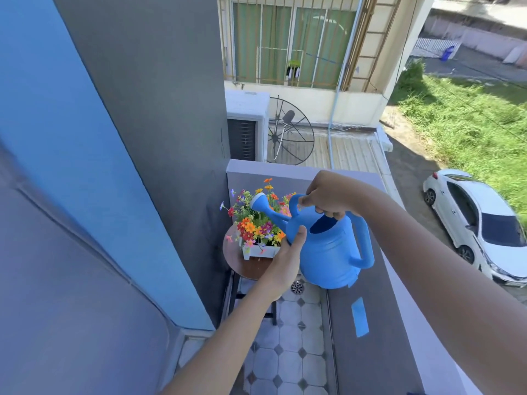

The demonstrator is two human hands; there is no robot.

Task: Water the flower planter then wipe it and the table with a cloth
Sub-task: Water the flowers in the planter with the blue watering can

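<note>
- Nearest to us, our left forearm rises from the bottom edge of the view over the tiled balcony floor (288, 363), slanting up and to the right.
- Our left hand (285, 259) is turned palm toward the blue watering can (328, 249). Its fingers are loosely spread rather than curled, laid flat against the can's left side near the base of the spout; the thumb (299, 233) points up along the can wall. It steadies the can without wrapping around it.
- Our right arm comes in from the right edge, bent down at the wrist above the can.
- Our right hand (330, 195) is curled tight around the can's top handle, fingers wrapped under it and knuckles facing up, so this hand carries the can.
- The can hangs in the air, tipped slightly with its spout aimed up and left; the white-tipped rose (258, 201) sits over the flowers. We cannot tell whether water is coming out.
- Beyond the can, the white flower planter (261, 251) stands on the round wooden table (251, 269), toward the table's far side, packed with orange, red, pink and yellow flowers (253, 220).
- The table stands in the balcony's far corner, just beside the grey wall (159, 109) on the left, with the grey parapet (370, 323) to the right.
- A floor drain (297, 287) shows near the table, below the can.
- Far off, a white car (482, 223) is parked below beside grass.
</note>
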